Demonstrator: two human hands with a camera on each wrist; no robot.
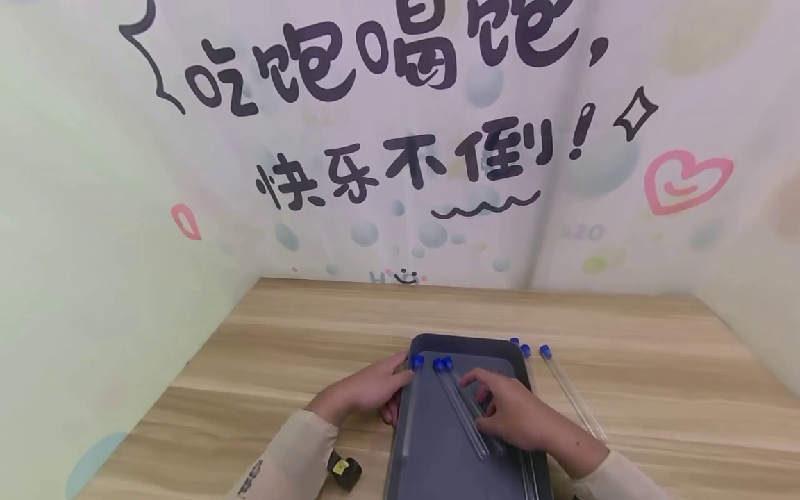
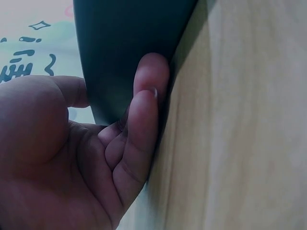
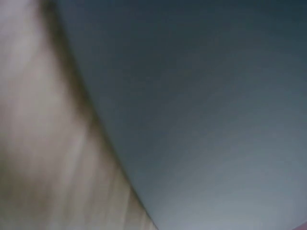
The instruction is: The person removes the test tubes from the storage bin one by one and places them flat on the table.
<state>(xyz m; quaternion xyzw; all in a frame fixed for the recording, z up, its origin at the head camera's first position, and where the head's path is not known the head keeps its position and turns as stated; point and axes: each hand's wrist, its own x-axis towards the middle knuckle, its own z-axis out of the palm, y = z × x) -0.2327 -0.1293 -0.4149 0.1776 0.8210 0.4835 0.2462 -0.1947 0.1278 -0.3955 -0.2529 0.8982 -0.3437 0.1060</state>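
Note:
A dark grey tray [image 1: 431, 479] lies on the table. My left hand [image 1: 375, 385] grips its left wall, thumb at the rim; in the left wrist view, the fingers [image 2: 144, 120] press against the outer side. Inside the tray, one clear tube with a blue cap [image 1: 410, 410] lies along the left wall, and two more capped tubes [image 1: 461, 410] lie slanted in the middle. Over the tray, my right hand [image 1: 515, 413] has thumb and forefinger bent and apart, the fingertips right at the rightmost of these two tubes. The right wrist view shows mostly blurred tray surface [image 3: 192, 120].
Right of the tray a blue-capped tube [image 1: 571, 392] lies on the wooden table [image 1: 312, 312]. Two more blue caps [image 1: 525, 350] show at the tray's far right corner. A small black object with a yellow label [image 1: 345, 470] is by my left sleeve. Printed fabric [image 1: 387, 243] hangs behind.

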